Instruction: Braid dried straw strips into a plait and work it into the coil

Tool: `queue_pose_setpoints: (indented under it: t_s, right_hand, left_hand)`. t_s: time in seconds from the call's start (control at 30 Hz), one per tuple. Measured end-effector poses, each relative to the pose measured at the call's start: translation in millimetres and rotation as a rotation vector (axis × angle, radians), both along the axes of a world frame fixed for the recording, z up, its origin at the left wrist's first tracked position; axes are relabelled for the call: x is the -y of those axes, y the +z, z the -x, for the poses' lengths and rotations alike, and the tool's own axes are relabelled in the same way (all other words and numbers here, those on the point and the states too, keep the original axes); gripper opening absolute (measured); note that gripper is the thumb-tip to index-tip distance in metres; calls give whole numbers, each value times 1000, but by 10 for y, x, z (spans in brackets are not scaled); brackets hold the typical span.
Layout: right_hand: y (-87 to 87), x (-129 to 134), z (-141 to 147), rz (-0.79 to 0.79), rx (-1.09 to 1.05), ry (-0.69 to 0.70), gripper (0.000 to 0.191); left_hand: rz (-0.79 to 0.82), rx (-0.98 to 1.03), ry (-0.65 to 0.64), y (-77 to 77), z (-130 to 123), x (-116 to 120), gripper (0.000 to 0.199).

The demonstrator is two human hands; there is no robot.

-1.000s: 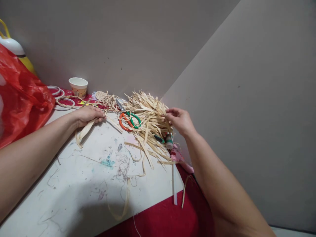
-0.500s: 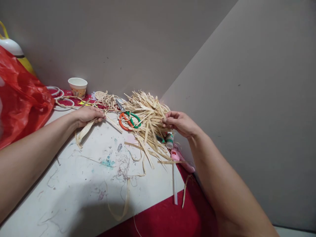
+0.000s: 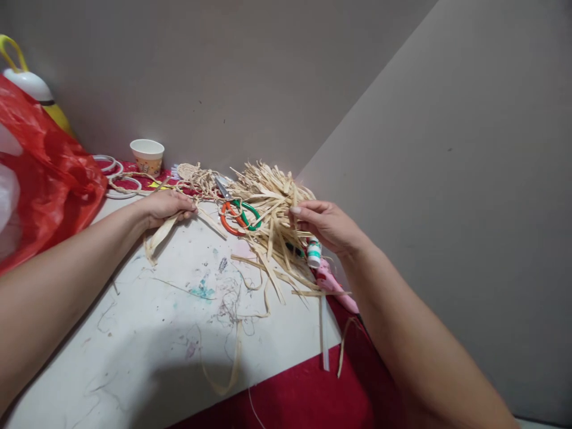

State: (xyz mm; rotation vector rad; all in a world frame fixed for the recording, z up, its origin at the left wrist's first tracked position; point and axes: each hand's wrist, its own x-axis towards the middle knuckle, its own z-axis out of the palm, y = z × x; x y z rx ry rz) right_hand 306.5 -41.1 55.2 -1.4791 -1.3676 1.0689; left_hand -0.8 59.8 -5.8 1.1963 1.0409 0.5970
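My left hand (image 3: 172,207) is closed on a braided raffia cord (image 3: 134,176), with pale loose strip ends (image 3: 161,236) hanging below the fingers. The cord trails off to the left past white rings. My right hand (image 3: 318,219) pinches a raffia strip at the right side of a big bundle of dry raffia (image 3: 268,190). Between the hands lie scissors (image 3: 239,215) with one orange and one green handle, blades pointing away. Loose raffia strips (image 3: 272,280) spread from the bundle toward me.
A paper cup (image 3: 148,159), white rings (image 3: 125,188) and a red plastic bag (image 3: 49,173) stand at the left. On the right are a small white-and-green bottle (image 3: 314,253), a pink glue gun (image 3: 333,283) and a clear stick (image 3: 325,333). Grey walls close off the back and right.
The view has shifted slightly, moving everything a little to the right. My right hand has moved slightly left against the bundle, uncovering more of the bottle. My left hand keeps its hold.
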Motion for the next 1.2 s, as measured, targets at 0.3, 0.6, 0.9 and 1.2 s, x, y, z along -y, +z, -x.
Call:
queue_pose_setpoints:
  t_s: [0.3,0.6,0.9,1.2]
  right_hand:
    - [-133,-101,863,148,106,362,29]
    - [-518,-298,1385,143,179,268,31]
    - [-555,-372,1369,175,214,315,32]
    - [-584,-426,1357,169,283,337,28]
  left_hand:
    - [7,9,31,16,-13,44,24]
    - [-5,41,39,-1,-17,45,22]
    - [2,35,79,0,-29,43,23]
    - [-45,7,90,-14,-50,53,26]
